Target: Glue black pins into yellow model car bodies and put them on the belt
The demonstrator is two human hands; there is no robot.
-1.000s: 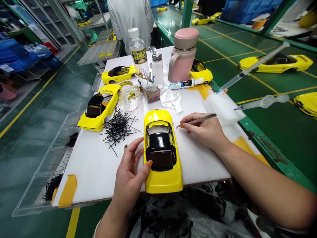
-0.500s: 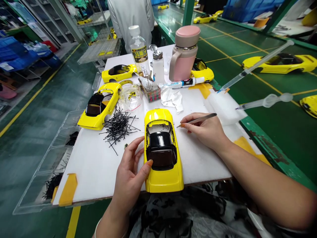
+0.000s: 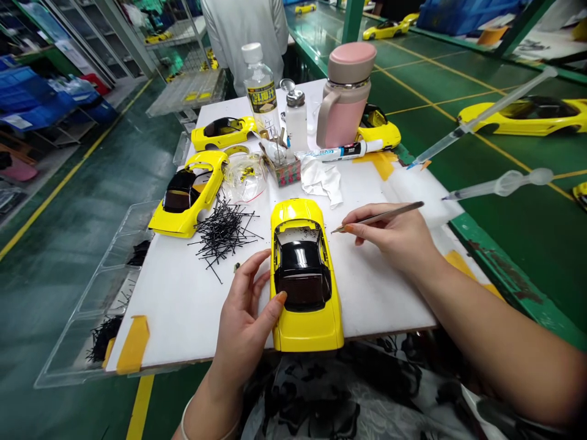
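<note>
A yellow model car body (image 3: 305,275) with a black roof lies on the white board (image 3: 183,305) in front of me. My left hand (image 3: 245,318) rests against its left side, thumb on the black roof, fingers loosely curved along the flank. My right hand (image 3: 394,235) pinches metal tweezers (image 3: 378,217) just right of the car, their tip pointing at the windshield corner. A heap of thin black strips (image 3: 222,232) lies left of the car.
Two more yellow car bodies (image 3: 188,195) (image 3: 222,131) lie at the board's left and back. A clear bottle (image 3: 260,91), small dispenser (image 3: 296,119), pink flask (image 3: 345,91), marker (image 3: 342,151), tissue (image 3: 323,180) and plastic trays (image 3: 92,311) surround them. A person in white (image 3: 245,30) stands behind. Syringes (image 3: 481,116) overhang the green conveyor.
The view has shifted slightly. My right hand with the tweezers has lifted a little and moved right; my left hand stays on the car.
</note>
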